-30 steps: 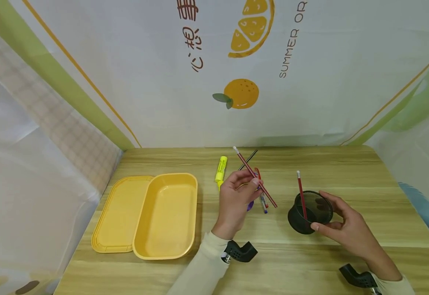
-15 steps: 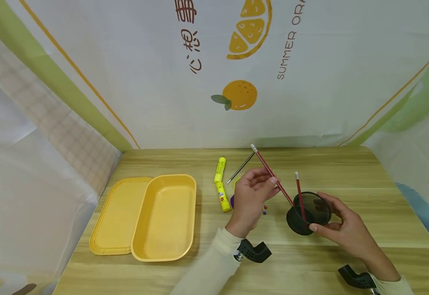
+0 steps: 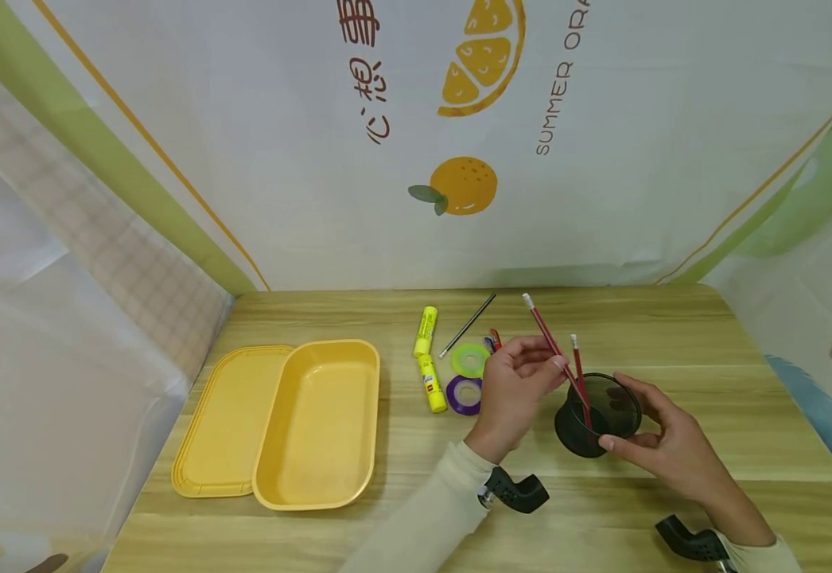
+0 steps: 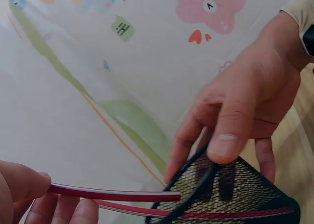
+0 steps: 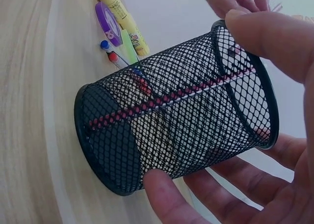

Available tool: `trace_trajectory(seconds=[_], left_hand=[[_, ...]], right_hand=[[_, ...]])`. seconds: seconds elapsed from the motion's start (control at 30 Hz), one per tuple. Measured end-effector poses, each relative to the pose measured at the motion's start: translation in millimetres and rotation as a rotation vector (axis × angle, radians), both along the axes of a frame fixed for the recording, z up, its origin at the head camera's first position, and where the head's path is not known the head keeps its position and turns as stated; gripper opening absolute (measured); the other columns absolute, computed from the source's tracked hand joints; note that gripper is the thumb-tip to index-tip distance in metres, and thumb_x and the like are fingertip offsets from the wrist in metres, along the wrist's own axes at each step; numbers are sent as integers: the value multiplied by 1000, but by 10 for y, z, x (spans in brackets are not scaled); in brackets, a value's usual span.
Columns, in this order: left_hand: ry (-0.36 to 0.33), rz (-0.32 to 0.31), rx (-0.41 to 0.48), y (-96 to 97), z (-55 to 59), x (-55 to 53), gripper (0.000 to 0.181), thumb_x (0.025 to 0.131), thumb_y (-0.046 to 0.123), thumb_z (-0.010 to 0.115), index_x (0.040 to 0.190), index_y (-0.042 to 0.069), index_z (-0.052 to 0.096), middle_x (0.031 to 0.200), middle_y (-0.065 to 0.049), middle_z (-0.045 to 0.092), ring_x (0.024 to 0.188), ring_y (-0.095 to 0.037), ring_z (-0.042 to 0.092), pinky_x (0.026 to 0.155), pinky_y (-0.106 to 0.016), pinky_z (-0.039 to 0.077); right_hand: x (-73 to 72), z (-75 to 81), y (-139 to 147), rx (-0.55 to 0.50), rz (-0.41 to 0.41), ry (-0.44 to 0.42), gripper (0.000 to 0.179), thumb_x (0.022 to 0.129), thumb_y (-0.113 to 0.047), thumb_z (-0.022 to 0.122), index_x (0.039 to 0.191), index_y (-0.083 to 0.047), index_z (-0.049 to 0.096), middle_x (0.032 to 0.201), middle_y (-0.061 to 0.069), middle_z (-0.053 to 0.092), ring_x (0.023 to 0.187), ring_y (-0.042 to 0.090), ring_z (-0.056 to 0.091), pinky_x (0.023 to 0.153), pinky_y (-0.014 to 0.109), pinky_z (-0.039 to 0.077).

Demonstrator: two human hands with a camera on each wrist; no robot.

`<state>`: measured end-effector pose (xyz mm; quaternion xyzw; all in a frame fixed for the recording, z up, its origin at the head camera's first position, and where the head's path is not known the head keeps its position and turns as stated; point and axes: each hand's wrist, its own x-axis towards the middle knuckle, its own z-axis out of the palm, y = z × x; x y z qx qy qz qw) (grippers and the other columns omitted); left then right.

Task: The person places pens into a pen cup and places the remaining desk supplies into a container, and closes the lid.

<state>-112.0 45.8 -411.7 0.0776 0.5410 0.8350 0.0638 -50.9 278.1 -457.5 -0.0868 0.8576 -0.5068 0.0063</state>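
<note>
A black mesh pen cup [image 3: 575, 432] is tilted in the grip of my right hand [image 3: 681, 450], fingers and thumb around its side and rim. One red pencil [image 3: 577, 360] stands inside it; its shaft shows through the mesh in the right wrist view. My left hand [image 3: 515, 391] pinches a second red pencil [image 3: 543, 325], white eraser end up. In the left wrist view that pencil's lower end [image 4: 169, 196] is at the cup's rim. Close to the left hand lie a purple tape roll [image 3: 453, 400] and a green tape roll [image 3: 459, 358].
Two yellow glue sticks [image 3: 426, 330] lie end to end. A dark pencil [image 3: 468, 325] and red and blue pens [image 3: 496, 341], partly hidden by the left hand, lie behind. A yellow box [image 3: 319, 430] with its lid [image 3: 230, 422] sits at left. A curtain backs the table.
My left hand has carried the pinched pencil rightward to the mouth of the cup, uncovering the tape rolls. The right hand and cup have stayed almost in place.
</note>
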Motion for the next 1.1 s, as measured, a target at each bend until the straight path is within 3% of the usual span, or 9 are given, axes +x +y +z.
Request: trace_trajectory(seconds=[0.13, 0.33, 0.6, 0.87, 0.97, 1.1], left_hand=[[25, -16, -76, 53, -96, -3, 26, 96, 0, 74, 122, -5, 70, 115, -20, 74, 95, -13, 76, 83, -27, 64], [57, -13, -210, 90, -206, 3, 26, 97, 9, 77, 122, 2, 75, 112, -5, 78, 92, -3, 74, 79, -20, 62], [63, 3, -248, 107, -267, 20, 25, 96, 8, 78, 120, 2, 76, 113, -4, 78, 93, -1, 74, 84, -19, 60], [51, 13, -258, 89, -314, 29, 29, 96, 16, 79, 121, 1, 77, 110, -3, 81, 91, -1, 74, 79, -19, 61], [40, 16, -254, 85, -320, 36, 29, 97, 17, 78, 121, 3, 79, 110, -5, 81, 90, -1, 75, 77, -20, 62], [35, 11, -235, 85, -322, 41, 29, 98, 16, 76, 123, 2, 78, 113, -9, 81, 92, -4, 76, 78, -21, 62]], right_hand=[[0, -8, -8, -2, -4, 6, 87, 92, -10, 83, 165, -14, 35, 153, 16, 48, 85, 14, 79, 63, 34, 63], [-9, 5, -24, -6, -4, -5, 88, 92, -11, 83, 166, -13, 34, 155, 28, 44, 86, 14, 78, 63, 34, 63], [-7, -4, -24, -10, 3, -13, 89, 93, -11, 83, 166, -16, 33, 158, 30, 41, 83, 16, 79, 63, 34, 62], [-4, -7, -25, -18, 13, -8, 89, 93, -9, 82, 167, -18, 32, 158, 31, 39, 80, 20, 80, 64, 34, 63], [-5, -15, -23, -22, 12, -6, 88, 93, -9, 81, 166, -15, 33, 157, 22, 43, 81, 20, 80, 64, 34, 63], [-2, -26, -15, -34, 13, 1, 88, 93, -8, 81, 166, -16, 33, 150, -3, 48, 79, 23, 80, 64, 34, 63]])
